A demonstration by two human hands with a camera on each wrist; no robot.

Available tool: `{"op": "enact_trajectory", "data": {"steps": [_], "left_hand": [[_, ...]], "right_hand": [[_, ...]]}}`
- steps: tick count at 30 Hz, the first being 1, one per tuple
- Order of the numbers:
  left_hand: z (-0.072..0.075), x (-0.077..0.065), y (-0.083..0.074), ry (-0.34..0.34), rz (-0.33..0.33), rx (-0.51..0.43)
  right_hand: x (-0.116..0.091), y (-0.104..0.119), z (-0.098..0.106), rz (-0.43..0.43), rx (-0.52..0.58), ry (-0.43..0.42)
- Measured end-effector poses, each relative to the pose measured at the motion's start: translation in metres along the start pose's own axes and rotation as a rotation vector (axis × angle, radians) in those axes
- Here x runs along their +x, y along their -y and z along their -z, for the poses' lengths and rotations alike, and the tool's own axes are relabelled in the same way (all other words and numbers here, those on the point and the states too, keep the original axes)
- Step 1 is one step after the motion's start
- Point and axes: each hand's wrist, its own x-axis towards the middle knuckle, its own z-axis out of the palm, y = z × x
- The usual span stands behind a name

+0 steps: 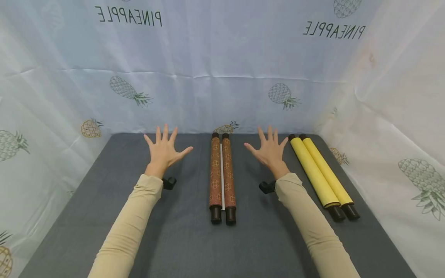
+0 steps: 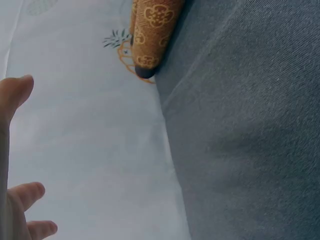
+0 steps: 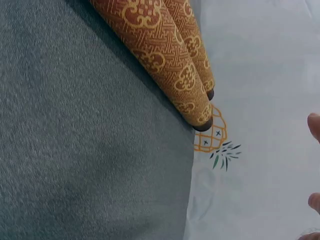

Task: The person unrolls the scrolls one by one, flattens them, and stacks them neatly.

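A brown patterned scroll (image 1: 215, 173) with dark end knobs lies lengthwise at the middle of the table, rolled in from both sides, a thin white strip showing between its two rolls. To its left my left hand (image 1: 162, 151) is spread with straight fingers, holding nothing. On the scroll's other side my right hand (image 1: 269, 150) is likewise spread and bare. A yellow scroll (image 1: 314, 170), also in two rolls with dark knobs, lies slanted to the right of my right hand. Both wrist views catch the brown scroll's far end (image 2: 152, 37) (image 3: 165, 65) and only some fingertips.
A dark grey cloth (image 1: 194, 243) covers the table. White curtains (image 1: 222, 104) printed with pineapples stand behind it and along both sides. A black strap (image 1: 169, 183) sits at the left wrist, and another black strap (image 1: 267, 187) at the right wrist.
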Motion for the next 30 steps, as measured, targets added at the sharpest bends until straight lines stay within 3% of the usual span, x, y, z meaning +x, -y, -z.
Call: {"op": "enact_trajectory", "data": {"steps": [8, 16, 30], "left_hand": [[-0.006, -0.011, -0.007, -0.064, -0.054, -0.026], [-0.015, -0.023, -0.019, -0.029, -0.110, -0.070], [-0.033, -0.060, -0.042, 0.036, -0.209, -0.180]], "right_hand": [[-0.008, 0.009, -0.001, 0.059, 0.046, 0.027], [-0.023, 0.019, -0.009, 0.141, 0.082, 0.002], [-0.054, 0.035, -0.031, 0.239, 0.147, -0.007]]}}
